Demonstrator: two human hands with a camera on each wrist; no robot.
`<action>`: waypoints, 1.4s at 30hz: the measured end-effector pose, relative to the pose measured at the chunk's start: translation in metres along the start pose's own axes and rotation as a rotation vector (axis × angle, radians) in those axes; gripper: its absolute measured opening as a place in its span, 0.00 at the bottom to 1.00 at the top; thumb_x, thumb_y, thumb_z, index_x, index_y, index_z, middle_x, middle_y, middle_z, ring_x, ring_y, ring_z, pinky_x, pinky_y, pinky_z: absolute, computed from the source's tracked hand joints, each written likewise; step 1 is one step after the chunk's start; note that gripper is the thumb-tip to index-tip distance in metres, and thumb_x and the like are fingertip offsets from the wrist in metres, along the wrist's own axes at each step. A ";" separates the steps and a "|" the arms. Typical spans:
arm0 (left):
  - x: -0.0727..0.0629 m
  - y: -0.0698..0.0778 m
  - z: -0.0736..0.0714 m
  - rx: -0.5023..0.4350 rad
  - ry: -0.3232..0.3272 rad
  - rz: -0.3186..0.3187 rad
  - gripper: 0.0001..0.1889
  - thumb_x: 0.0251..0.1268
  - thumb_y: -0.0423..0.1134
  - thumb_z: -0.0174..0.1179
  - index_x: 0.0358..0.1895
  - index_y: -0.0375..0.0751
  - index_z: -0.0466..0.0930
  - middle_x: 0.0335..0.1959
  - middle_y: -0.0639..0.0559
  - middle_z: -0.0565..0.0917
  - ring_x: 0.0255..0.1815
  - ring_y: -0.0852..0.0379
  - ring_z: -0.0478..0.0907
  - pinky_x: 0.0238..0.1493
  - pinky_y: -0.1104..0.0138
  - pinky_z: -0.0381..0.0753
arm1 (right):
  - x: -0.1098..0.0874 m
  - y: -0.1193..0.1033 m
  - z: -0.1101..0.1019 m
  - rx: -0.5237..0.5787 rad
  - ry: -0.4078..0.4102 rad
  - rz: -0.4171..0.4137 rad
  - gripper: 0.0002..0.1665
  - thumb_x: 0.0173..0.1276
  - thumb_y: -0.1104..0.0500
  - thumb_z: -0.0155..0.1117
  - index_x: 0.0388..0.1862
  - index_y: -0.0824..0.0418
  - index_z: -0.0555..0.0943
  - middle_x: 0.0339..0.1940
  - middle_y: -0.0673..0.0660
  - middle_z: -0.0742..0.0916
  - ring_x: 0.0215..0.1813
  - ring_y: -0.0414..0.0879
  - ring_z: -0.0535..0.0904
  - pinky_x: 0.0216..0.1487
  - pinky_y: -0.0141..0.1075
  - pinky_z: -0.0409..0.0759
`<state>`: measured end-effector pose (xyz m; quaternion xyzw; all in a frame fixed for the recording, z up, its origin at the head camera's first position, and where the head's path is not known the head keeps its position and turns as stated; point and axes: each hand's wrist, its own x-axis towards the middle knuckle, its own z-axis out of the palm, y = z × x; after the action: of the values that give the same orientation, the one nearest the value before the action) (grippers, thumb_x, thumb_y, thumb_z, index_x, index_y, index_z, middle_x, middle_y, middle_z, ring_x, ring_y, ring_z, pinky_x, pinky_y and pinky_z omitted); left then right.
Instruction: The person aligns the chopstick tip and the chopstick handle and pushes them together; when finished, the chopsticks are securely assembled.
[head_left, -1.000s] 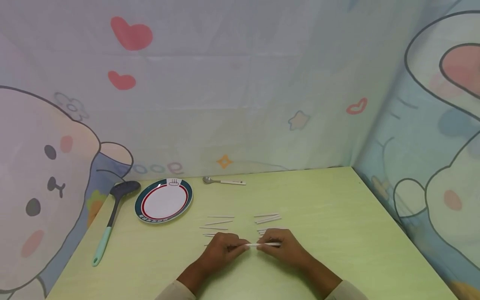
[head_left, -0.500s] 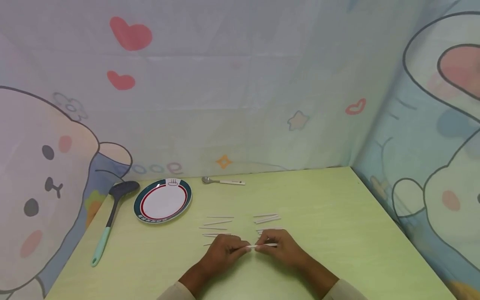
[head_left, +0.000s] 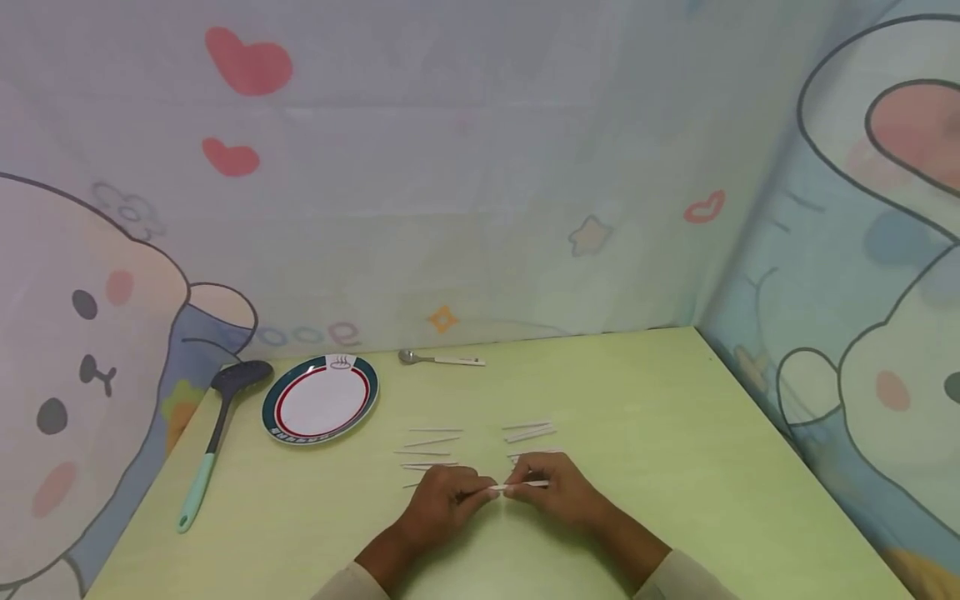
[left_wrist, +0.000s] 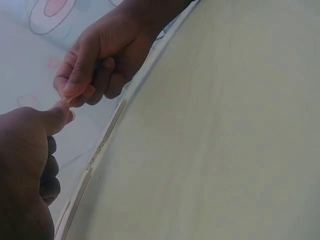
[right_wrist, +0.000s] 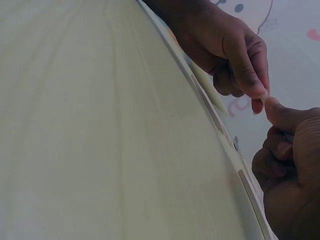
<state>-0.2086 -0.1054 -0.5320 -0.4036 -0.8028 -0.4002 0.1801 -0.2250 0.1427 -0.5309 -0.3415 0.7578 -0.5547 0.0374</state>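
Observation:
A thin white stick (head_left: 537, 483) runs sideways between my two hands near the front of the table. My left hand (head_left: 446, 500) pinches it between thumb and forefinger, and my right hand (head_left: 558, 492) pinches it in the same way. The fingertips of both hands almost meet, hiding most of the stick; its right end shows past the right fingers. In the left wrist view, both hands are raised above the tabletop (left_wrist: 210, 125), with the other fingers curled in. Beyond the left hand lie several loose thin sticks (head_left: 431, 442); beyond the right hand lies another group of sticks (head_left: 529, 433).
Further back on the green table (head_left: 645, 400) lies a small spoon (head_left: 442, 360). A plate (head_left: 322, 402) with a dark green rim stands to the left, beside a black ladle (head_left: 201, 483) with a mint handle. A cartoon-print cloth (head_left: 480, 183) hangs behind.
The gap between my two hands' fingertips has narrowed, the right hand coming closer to the left along the stick. The whole head view has shifted slightly.

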 end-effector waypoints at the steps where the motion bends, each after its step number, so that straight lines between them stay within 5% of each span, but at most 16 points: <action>1: 0.000 -0.001 -0.001 0.008 0.000 -0.001 0.05 0.71 0.32 0.72 0.42 0.45 0.96 0.21 0.58 0.83 0.26 0.78 0.61 0.29 0.84 0.65 | 0.000 0.000 0.000 -0.005 -0.001 0.006 0.02 0.75 0.62 0.75 0.39 0.57 0.90 0.39 0.59 0.92 0.47 0.34 0.88 0.57 0.36 0.88; 7: -0.008 -0.010 -0.010 0.017 -0.036 -0.034 0.09 0.70 0.33 0.73 0.50 0.42 0.95 0.26 0.56 0.87 0.27 0.77 0.64 0.31 0.82 0.68 | -0.004 0.007 -0.009 -0.039 0.002 0.047 0.04 0.76 0.58 0.75 0.45 0.56 0.90 0.46 0.58 0.92 0.54 0.39 0.91 0.56 0.36 0.90; 14: -0.016 -0.014 -0.025 0.094 -0.002 -0.071 0.09 0.67 0.32 0.75 0.49 0.42 0.96 0.28 0.58 0.83 0.29 0.74 0.65 0.32 0.78 0.69 | -0.013 0.015 -0.023 -0.256 0.067 -0.094 0.04 0.75 0.61 0.75 0.44 0.51 0.91 0.41 0.53 0.93 0.48 0.38 0.90 0.49 0.34 0.89; 19: -0.018 -0.013 -0.026 0.237 0.043 -0.060 0.07 0.60 0.35 0.81 0.40 0.49 0.97 0.42 0.54 0.83 0.46 0.58 0.75 0.49 0.60 0.74 | -0.018 0.020 -0.024 -0.425 0.085 -0.123 0.05 0.73 0.59 0.77 0.42 0.47 0.90 0.44 0.44 0.90 0.49 0.34 0.81 0.52 0.34 0.82; 24: -0.020 -0.016 -0.022 0.303 0.034 -0.084 0.07 0.53 0.37 0.85 0.33 0.53 0.97 0.50 0.52 0.84 0.61 0.49 0.74 0.54 0.50 0.68 | -0.021 0.026 -0.021 -0.577 0.097 -0.131 0.06 0.70 0.55 0.80 0.37 0.42 0.90 0.48 0.41 0.85 0.51 0.35 0.72 0.52 0.37 0.68; 32: -0.023 -0.018 -0.020 0.276 -0.016 -0.130 0.08 0.53 0.39 0.84 0.34 0.56 0.95 0.62 0.47 0.81 0.67 0.40 0.67 0.58 0.40 0.62 | -0.023 0.027 -0.019 -0.589 0.117 -0.139 0.03 0.68 0.53 0.80 0.39 0.47 0.92 0.48 0.43 0.83 0.51 0.36 0.70 0.50 0.38 0.62; 42: -0.015 -0.026 -0.022 0.298 -0.004 -0.171 0.05 0.62 0.38 0.80 0.36 0.53 0.93 0.60 0.46 0.82 0.68 0.40 0.69 0.62 0.36 0.65 | -0.004 0.026 -0.011 -0.633 0.228 -0.113 0.07 0.67 0.62 0.80 0.38 0.50 0.92 0.47 0.43 0.83 0.51 0.37 0.72 0.53 0.41 0.63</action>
<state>-0.2207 -0.1398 -0.5407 -0.3035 -0.8850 -0.2899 0.2017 -0.2393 0.1577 -0.5501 -0.3136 0.8716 -0.3276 -0.1862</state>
